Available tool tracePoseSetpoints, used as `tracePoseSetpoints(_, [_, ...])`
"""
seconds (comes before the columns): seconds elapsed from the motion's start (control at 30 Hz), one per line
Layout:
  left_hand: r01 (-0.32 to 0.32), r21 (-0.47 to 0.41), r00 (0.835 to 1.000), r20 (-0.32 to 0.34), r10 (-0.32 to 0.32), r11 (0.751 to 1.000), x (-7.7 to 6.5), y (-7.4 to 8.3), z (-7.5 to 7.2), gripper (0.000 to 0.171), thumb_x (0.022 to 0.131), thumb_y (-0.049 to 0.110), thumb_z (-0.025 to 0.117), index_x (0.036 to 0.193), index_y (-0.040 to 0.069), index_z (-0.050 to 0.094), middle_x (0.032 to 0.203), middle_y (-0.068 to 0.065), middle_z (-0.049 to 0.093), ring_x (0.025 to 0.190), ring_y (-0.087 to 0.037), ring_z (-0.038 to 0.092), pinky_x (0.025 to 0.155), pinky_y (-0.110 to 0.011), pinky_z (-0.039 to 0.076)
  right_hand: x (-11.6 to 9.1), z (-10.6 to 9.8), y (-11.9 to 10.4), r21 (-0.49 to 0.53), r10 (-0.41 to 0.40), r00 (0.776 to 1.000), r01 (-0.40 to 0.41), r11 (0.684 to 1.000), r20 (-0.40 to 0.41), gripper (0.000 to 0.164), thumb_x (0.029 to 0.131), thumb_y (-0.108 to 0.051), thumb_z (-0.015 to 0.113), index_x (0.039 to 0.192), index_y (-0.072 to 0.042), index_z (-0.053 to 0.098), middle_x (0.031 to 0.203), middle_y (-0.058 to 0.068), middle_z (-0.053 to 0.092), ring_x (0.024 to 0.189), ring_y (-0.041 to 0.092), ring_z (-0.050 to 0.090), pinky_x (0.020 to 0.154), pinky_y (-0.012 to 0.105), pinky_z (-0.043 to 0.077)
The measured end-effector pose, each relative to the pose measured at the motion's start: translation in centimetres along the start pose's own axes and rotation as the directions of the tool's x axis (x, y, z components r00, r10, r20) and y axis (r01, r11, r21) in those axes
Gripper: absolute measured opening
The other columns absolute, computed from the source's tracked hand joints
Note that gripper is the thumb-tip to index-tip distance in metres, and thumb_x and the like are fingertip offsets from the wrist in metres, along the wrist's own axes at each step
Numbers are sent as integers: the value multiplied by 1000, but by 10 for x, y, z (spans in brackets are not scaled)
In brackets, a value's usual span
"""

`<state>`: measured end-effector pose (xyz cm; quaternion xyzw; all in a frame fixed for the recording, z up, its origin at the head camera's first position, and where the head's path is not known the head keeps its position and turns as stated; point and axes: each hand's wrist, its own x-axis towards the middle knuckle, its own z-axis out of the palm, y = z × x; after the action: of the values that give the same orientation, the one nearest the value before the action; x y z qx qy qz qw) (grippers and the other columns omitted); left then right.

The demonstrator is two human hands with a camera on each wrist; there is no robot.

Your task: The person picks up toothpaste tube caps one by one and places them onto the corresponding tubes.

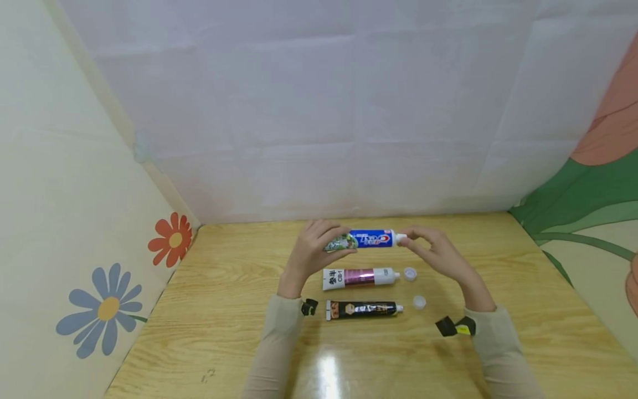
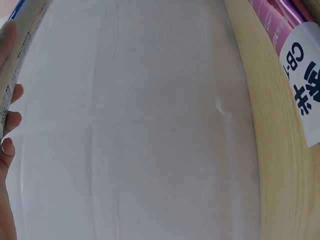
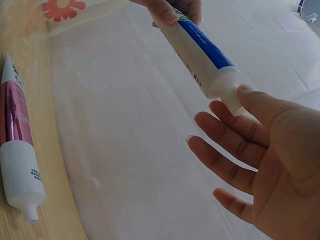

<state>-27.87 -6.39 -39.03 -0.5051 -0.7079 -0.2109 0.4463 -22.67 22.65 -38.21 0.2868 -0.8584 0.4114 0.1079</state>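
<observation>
My left hand [image 1: 311, 248] grips the tail half of a blue, white and green Crest toothpaste tube [image 1: 376, 238]. The tube is held level above the table, its capped end pointing right. At that end, the thumb and index finger of my right hand [image 1: 442, 256] pinch the white cap [image 3: 231, 100], while the other fingers spread below it in the right wrist view. Nearer to me lies a white and pink toothpaste tube [image 1: 360, 277], its bare nozzle facing a loose cap [image 1: 410, 274]. Below that rests a black toothpaste tube [image 1: 366, 310], also uncapped, with another cap [image 1: 419, 302] beside its nozzle.
The wooden table [image 1: 239, 277] ends at a hanging white sheet [image 1: 319, 122] at the back. Walls with painted flowers [image 1: 108, 308] flank it. Black straps [image 1: 309, 307] show at both wrists.
</observation>
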Motion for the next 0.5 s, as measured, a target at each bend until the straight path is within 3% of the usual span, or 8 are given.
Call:
tracePoseSetpoints(0.13, [9,5,1000,11,-10,1000,0,1,-1,47,66,34,82,102,9,67,95,-2,66,86,-13,59,80,-26,48,0,-4,-19,22,1,1000,-2,1000,12,15,94,-1,49,100,1,63,95,16,67,90,29,61,84,49,47])
tracePoseSetpoints(0.27, [16,10,1000,18,-16,1000,0,2,-1,46,67,34,81,102,9,67,96,-1,66,87,-13,59,82,-26,48,0,-7,-31,16,12,1000,-12,1000,19,16,95,-2,48,97,2,63,93,14,67,89,30,62,85,51,48])
tracePoseSetpoints(0.5, [12,5,1000,20,-12,1000,0,3,0,45,68,35,81,102,9,66,95,-1,65,87,-13,59,82,-26,48,0,0,2,17,-16,1000,16,1000,9,20,97,-8,46,95,-9,66,91,3,68,90,20,62,85,45,48])
